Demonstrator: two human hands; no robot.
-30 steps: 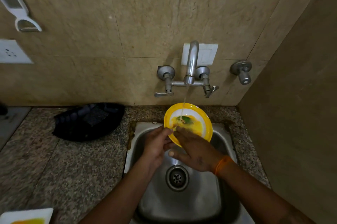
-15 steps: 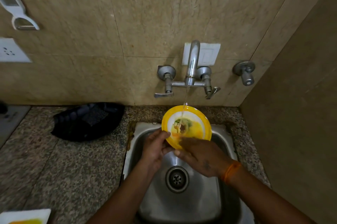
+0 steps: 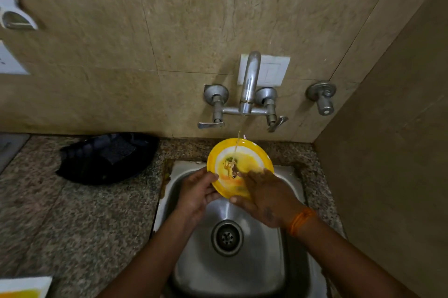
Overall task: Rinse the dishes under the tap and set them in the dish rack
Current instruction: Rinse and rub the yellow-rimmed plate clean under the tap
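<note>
Granite counter [image 3: 72, 212] fills the left of the scene, and sunk into its right end, hard against the side wall, sits the steel sink [image 3: 242, 271], drain dead centre. That corner leaves little room on the right; all the open room is out left, across the bare granite. Far left on the counter lies a dark heap [image 3: 106, 157], possibly a rack or a tray, but it's too murky to call.

Over the far half of the basin is the yellow plate [image 3: 238, 164], tilted up toward the camera so the thin stream from the tap [image 3: 249, 84] strikes its upper face and runs down into the sink, not onto the counter. Smart angle: the runoff carries the orange smear and the green-brown scraps downhill.

Left hand [image 3: 197, 192] clamps the plate's left rim, thumb on the face, fingers curled behind, a steady anchor. Right hand [image 3: 263, 197] lies flat across the lower right of the face, fingers spread and pressed on, thumb hooked under the near edge, placed to rub at the residue.

Food still shows, so the rinse looks unfinished. Near left corner, the edge of a white dish [image 3: 24, 286] with yellow in it waits.
</note>
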